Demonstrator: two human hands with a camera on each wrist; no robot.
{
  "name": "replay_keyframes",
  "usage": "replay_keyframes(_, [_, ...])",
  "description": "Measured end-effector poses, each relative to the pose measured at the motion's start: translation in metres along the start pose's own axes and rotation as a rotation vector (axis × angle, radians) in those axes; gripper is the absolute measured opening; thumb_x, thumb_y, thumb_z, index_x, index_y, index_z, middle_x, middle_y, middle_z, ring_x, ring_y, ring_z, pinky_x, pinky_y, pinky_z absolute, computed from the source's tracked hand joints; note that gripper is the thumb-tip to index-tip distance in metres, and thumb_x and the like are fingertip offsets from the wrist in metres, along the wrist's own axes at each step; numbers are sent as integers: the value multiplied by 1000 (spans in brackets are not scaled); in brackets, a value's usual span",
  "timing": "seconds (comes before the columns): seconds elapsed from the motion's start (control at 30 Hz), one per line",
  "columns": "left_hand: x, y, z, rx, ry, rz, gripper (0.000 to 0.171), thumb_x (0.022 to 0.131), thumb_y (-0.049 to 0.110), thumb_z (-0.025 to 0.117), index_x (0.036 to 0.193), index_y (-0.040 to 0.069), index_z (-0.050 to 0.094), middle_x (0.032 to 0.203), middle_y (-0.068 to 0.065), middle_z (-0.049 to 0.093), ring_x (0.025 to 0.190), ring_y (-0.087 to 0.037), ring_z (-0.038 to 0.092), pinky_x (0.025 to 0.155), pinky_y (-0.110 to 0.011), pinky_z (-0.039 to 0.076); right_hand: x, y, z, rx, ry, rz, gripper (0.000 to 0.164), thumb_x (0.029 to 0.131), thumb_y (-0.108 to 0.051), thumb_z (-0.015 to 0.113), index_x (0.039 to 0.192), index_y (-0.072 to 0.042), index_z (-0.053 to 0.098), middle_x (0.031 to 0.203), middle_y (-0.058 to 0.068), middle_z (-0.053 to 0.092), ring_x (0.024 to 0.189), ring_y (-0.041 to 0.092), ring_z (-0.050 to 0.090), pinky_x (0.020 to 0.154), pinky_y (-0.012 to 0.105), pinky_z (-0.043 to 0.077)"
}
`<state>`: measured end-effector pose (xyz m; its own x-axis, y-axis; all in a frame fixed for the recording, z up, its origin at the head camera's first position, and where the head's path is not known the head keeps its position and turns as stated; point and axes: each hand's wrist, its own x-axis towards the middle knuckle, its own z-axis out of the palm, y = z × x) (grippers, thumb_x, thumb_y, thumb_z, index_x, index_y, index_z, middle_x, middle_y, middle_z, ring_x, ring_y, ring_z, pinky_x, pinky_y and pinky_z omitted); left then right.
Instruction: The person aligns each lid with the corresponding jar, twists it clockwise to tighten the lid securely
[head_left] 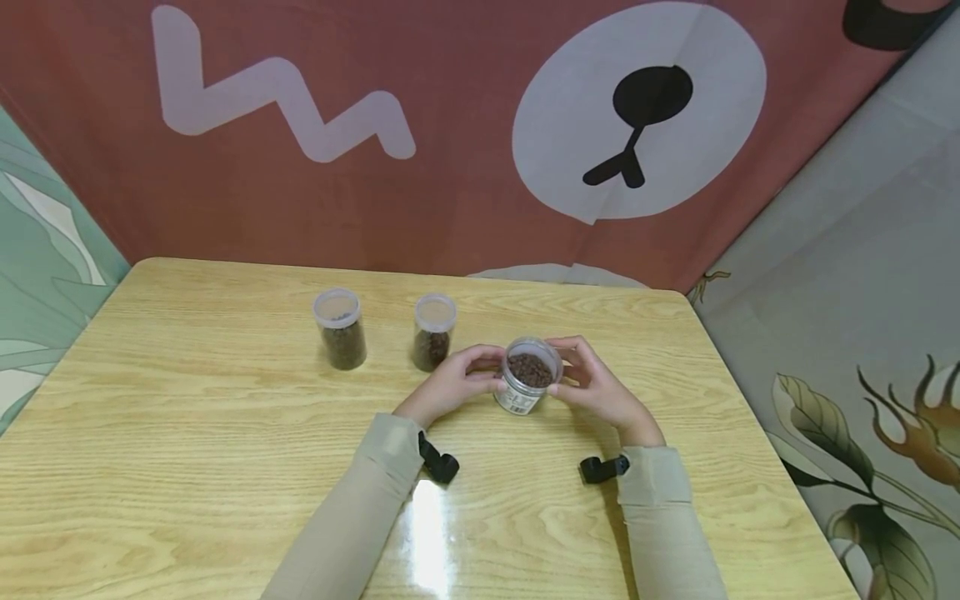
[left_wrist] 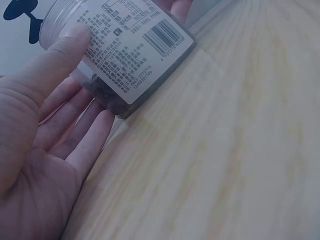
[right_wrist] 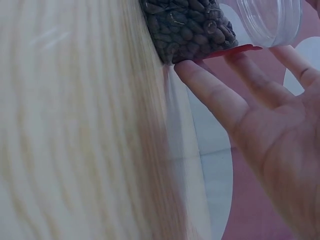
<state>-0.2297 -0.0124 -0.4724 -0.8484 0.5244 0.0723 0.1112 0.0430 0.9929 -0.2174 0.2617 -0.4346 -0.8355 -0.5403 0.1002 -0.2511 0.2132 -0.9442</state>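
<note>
A clear plastic jar (head_left: pixel 528 371) of dark brown beans or seeds stands on the table between the two hands, with no lid on its mouth. My left hand (head_left: pixel 461 379) holds it from the left, thumb on the side with the white label (left_wrist: pixel 132 47) and fingers behind. From the other side my right hand (head_left: pixel 596 387) grips it, thumb at the front and fingers round the back. In the right wrist view, the fingertips (right_wrist: pixel 192 72) of that hand touch the jar's lower side, where the beans (right_wrist: pixel 190 30) show through.
Two more clear jars with pale lids stand to the left: one (head_left: pixel 432 333) just beyond my left hand, the other (head_left: pixel 341 329) farther left. A red-brown printed cloth (head_left: pixel 450 208) hangs behind the wooden table (head_left: pixel 187 433). A patterned grey cloth (head_left: pixel 847 292) hangs at the right.
</note>
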Motion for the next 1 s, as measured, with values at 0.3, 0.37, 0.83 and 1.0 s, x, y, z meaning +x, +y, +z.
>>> replay_keyframes(0.3, [2,-3,1,-41,-8,3,53,93,10,75,142,3,55,142,-13,57,131,-28,56,108,-31,47,0,0,1,-40,29,-14,58,93,3,71,140,1,36,146,26,45,125,36,55,97,30,52])
replay_keyframes(0.37, [2,-3,1,-27,-4,2,53,93,11,75,141,3,55,141,-12,58,130,-27,57,107,-32,48,0,0,1,-39,26,-16,61,93,3,71,143,0,35,144,27,45,124,36,55,97,30,52])
replay_keyframes(0.83, [1,-2,-1,-35,-3,1,53,92,9,75,141,2,55,141,-14,58,131,-29,56,109,-34,47,2,0,2,-63,-23,-1,70,96,-1,68,156,-6,34,155,19,38,135,45,45,105,33,47])
replay_keyframes(1.0, [1,-3,-1,-59,-12,2,53,93,9,74,142,2,54,142,-15,57,132,-30,55,109,-32,46,2,-1,2,-80,-1,9,67,95,-1,69,154,-6,37,150,20,43,132,45,49,106,48,47])
